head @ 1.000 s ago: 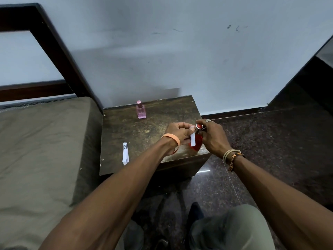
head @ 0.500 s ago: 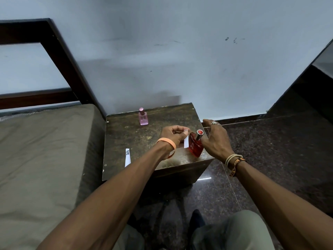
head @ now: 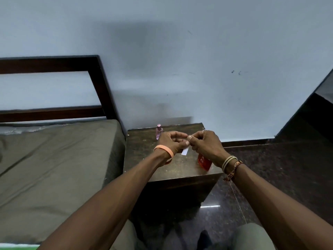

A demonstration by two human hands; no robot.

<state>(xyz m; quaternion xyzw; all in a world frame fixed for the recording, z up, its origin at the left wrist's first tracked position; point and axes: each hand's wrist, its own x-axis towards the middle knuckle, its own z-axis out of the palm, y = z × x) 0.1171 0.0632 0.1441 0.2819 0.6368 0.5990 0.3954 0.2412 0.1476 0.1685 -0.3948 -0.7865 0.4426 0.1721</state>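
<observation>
Fingers of left hand [head: 171, 143] and right hand [head: 206, 145] are pinching a narrow white paper strip [head: 185, 151] mid-frame over a dark scuffed table [head: 142, 159]; bed [head: 54, 168] lying lower left.

Dim, flat indoor light. Soft broad shadow on wall [head: 137, 56]. Small glare streak on floor [head: 210, 206]. Wide-angle bend at edges. Slight softness throughout.

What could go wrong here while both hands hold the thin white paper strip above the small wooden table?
The red glass bottle stands near the front edge of the dark wooden table, under the right hand; lowering that wrist might knock it off. That hand and the left hand only pinch the white paper strip, which may slip or crease.
</observation>
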